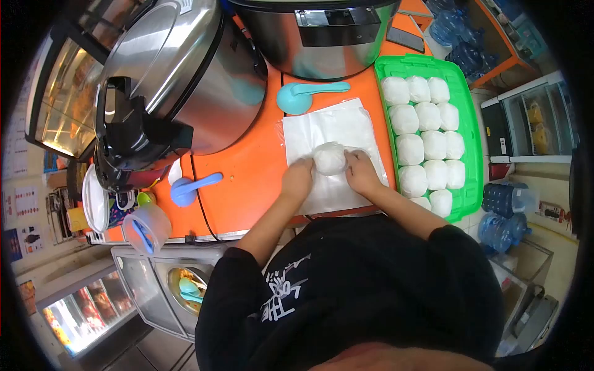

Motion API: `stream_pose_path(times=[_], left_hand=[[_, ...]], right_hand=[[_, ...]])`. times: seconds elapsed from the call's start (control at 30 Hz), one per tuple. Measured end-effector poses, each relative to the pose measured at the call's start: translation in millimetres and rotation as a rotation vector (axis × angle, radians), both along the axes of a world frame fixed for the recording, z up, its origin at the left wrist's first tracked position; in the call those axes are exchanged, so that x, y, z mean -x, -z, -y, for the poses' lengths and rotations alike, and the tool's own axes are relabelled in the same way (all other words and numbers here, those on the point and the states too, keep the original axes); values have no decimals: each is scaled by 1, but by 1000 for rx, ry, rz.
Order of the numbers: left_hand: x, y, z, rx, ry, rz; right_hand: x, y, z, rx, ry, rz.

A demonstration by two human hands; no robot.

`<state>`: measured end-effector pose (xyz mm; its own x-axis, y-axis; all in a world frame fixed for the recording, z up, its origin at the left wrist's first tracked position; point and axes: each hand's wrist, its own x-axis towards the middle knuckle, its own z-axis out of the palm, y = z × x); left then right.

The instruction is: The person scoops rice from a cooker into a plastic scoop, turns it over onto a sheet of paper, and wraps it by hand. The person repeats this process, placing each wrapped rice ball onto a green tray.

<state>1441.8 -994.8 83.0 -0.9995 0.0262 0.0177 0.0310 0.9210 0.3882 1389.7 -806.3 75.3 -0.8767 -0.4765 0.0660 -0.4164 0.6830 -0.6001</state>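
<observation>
A round white paper-wrapped bundle (330, 159) sits on a stack of white wrapping paper sheets (325, 122) on the orange table. My left hand (299, 177) is closed against the bundle's left side. On the opposite side, the curled fingers of my right hand (361, 172) pinch its wrapper. What the paper encloses is hidden. To the right, several similar white bundles (427, 116) stand in rows on a green tray (473, 133). A turquoise rice scoop (294, 99) lies just beyond the paper stack.
Two large steel rice cookers (216, 93) stand at the left and back of the orange table (247, 176). A blue scoop (185, 190) and a clear plastic tub (148, 227) are at the left. A phone (405, 39) lies behind the tray. Black cords cross the tabletop.
</observation>
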Motion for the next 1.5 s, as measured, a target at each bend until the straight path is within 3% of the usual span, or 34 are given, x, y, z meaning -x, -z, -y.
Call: stream_pose_path(times=[0.07,0.1,0.13,0.17,0.2,0.27,0.3,0.33,0.37,0.4,0.43,0.47,0.5,0.57,0.6,0.63,0.67,0.7,0.73,0.77,0.8,0.87,0.9,0.97,1.0,1.07,1.13,1.23,1.3,1.37,1.43,1.5], left_hand=[[32,-24,8,88,5,59],[38,-24,10,87,14,53],[45,-23,11,64,169,10],[56,-22,10,40,341,-41],[55,-19,9,-86,370,88],[46,-56,0,-338,266,208],[43,-76,0,-507,182,338],[40,-87,-1,-673,80,481],[39,-82,-4,-661,103,492],[38,-73,-7,-813,185,353],[40,-69,-13,-967,264,208],[45,-83,-34,-950,251,79],[50,-88,-49,-946,268,79],[61,-95,-75,-614,323,-134],[57,-99,-88,-684,312,-59],[55,-98,-90,-687,326,-61],[53,-96,-92,-633,369,-24],[50,-92,-92,-580,406,11],[47,-86,-88,-584,412,12],[42,-78,-79,-631,264,157],[37,-75,-72,-670,121,309],[28,-80,-64,-621,78,362],[24,-83,-59,-569,13,387],[16,-76,-47,-565,19,435],[13,-73,-43,-572,-2,447],[11,-70,-41,-588,9,491],[12,-63,-46,-613,0,506],[25,-61,-63,-645,54,533],[40,-79,-78,-494,330,428],[49,-94,-78,-479,318,376],[57,-100,-71,-472,338,324],[65,-104,-58,-359,201,-83]], right_hand=[[-2,-11,3,100,42,76],[-3,-22,15,-15,133,134],[-3,-31,25,-129,234,190],[-6,-24,29,3,209,221],[-7,-18,27,137,196,234],[-5,-56,16,326,129,542],[-2,-59,10,341,170,524],[-2,-59,6,843,135,1061],[-2,-60,3,1366,57,1584],[-3,-62,-2,1389,69,1572],[-3,-66,-10,1590,-12,1751],[-1,-68,-18,1786,-113,1923],[4,-66,-26,1798,-118,1905],[20,-51,-46,1939,-32,1622],[37,-43,-67,1946,-82,1512],[54,-51,-90,1854,362,1461],[79,-45,-127,1981,-1,1380],[104,-82,-145,1707,660,988],[143,-50,-193,1456,871,842],[158,-69,-215,1280,911,470],[193,-50,-265,912,999,254],[175,-108,-305,556,964,307],[156,-116,-322,557,1005,325],[112,-122,-359,259,735,502],[87,-123,-370,261,765,518],[35,-127,-379,-184,692,621],[-7,-95,-382,68,655,758],[-42,-46,-332,99,794,467],[-35,-70,-312,-48,905,568],[-26,-83,-303,-103,879,569],[-12,-93,-297,-493,758,184],[40,-103,-264,-194,700,33]])
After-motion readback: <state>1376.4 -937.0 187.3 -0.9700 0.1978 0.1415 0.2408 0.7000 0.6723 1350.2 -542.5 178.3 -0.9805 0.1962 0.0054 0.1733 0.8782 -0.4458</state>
